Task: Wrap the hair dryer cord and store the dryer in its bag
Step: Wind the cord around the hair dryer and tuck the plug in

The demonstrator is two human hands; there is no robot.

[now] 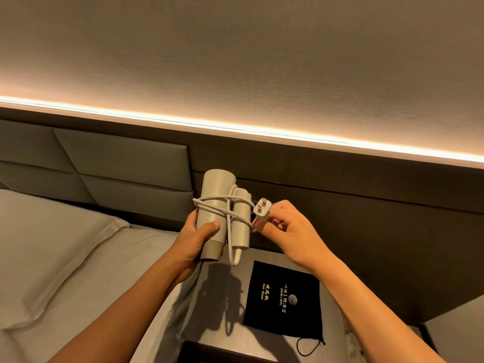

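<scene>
Above the dark tabletop (262, 344) beside the bed we hold the cream-white folding plastic hair dryer (217, 205) upright, long axis near vertical, barrel on the left, folded handle just beside it on the right. Our left hand (193, 237) is clamped round the lower barrel, thumb across the front. The thin white rubbery cord (222, 212) crosses barrel and handle in a few loose turns, and a loop of it hangs below the handle end. Our right hand (285, 231) pinches the cord just under the white moulded plug (262, 209), fingers closed on it; the plug sits just right of the handle with its prongs pointing up. Key relation: the free end lies right of the dryer, so our right hand is the nearer one for tucking it in. We judge wrapping nearly done; the plug end still needs securing. The flat black cloth drawstring bag (284, 299) with gold lettering lies on the tabletop below and right of the dryer, well apart from both hands, cord tail trailing at its near right corner. Which edge is its mouth, we cannot tell. Smooth plastic and loose turns: we judge slippage is the risk when regripping.
</scene>
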